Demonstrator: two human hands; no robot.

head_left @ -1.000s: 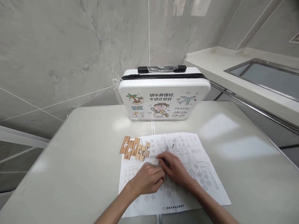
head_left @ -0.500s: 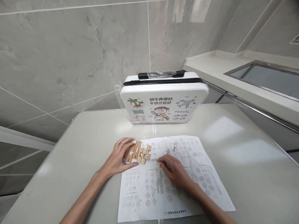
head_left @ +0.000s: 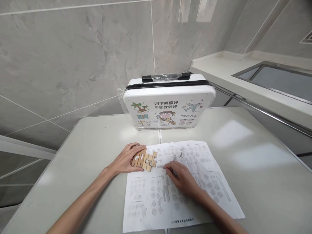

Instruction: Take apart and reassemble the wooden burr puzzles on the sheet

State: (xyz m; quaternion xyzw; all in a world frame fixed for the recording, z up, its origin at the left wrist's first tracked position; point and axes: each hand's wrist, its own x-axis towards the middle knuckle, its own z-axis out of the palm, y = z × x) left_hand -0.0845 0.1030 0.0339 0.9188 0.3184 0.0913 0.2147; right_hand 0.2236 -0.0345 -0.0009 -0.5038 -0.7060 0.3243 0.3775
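Standing by this table [head_left: 85, 139], I'm watching the left hand [head_left: 128, 159] grasping a flat cluster of wooden pieces [head_left: 144, 162], its fingers lying along the far and left sides while the thumb is pressing at the near edge. The cluster is sitting at the far left corner of the printed sheet [head_left: 168, 208], that corner being hidden by the palm. Gathering or steadying is, I'm judging, the step in hand; any shift of this interlocked group would be calling for even pressure from both ends, since a lopsided squeeze could be parting the joints. The right hand [head_left: 179, 175] is resting over the sheet's middle, just beside the pieces but apart from them, its fingers curling and the tips meeting; whether they are pinching something small, I cannot tell. As for writing, one darker piece is showing a "2", with another mark beside it staying unclear to me. Along the sheet's near edge a bold title is running, too blurred for reading. Toward the table's far edge, a plastic-wrapped case [head_left: 168, 112] is standing upright, displaying "TRAVEL" and two Chinese lines, "奶牛养得好, 牛奶才会好"; no brand name is showing that I'm recognising.
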